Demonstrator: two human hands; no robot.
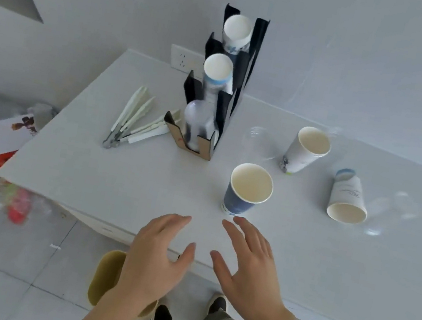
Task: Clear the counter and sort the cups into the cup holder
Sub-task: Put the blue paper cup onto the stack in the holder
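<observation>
A tall black cup holder point(252, 62) stands at the back of the white counter point(117, 171), with cup stacks in its three slots. A blue paper cup point(246, 191) stands upright just beyond my right hand point(248, 262). Further right, a white paper cup point(305, 151) leans upright and another white cup point(347, 198) lies on its side. Clear plastic cups point(259, 140) point(392, 211) rest near them, hard to make out. My left hand point(156, 254) hovers over the counter's front edge. Both hands are open and hold nothing.
A bundle of wrapped white straws point(135, 121) lies left of the holder. Rubbish and packaging point(4, 140) are scattered on the floor at the left. A yellow bin point(106, 274) sits on the floor under my left hand. A wall socket point(184, 59) is behind the holder.
</observation>
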